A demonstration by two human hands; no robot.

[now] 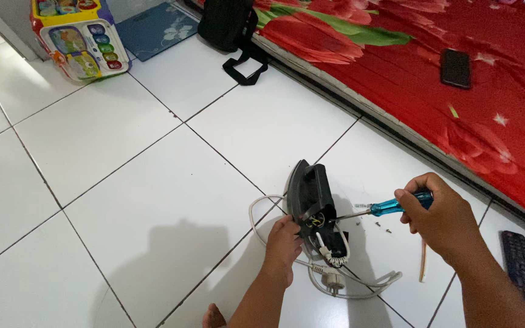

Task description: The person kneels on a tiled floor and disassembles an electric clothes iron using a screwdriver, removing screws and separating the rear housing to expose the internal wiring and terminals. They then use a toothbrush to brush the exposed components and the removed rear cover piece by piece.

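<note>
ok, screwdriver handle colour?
Clear blue. The screwdriver handle sticks out of the right hand, seen in the head view, the only one.

You have one dark clothes iron (312, 197) on the floor, with one white cord (347, 284) looped around it and one plug (334, 280). You hold one blue-handled screwdriver (390, 206). A few small screws (384, 226) lie loose; too small to count exactly. One thin stick (423, 260). One phone (455, 68) on the bed. One remote control (522, 267). One black bag (229, 24), one colourful toy (77, 36), one blue mat (156, 27).
</note>
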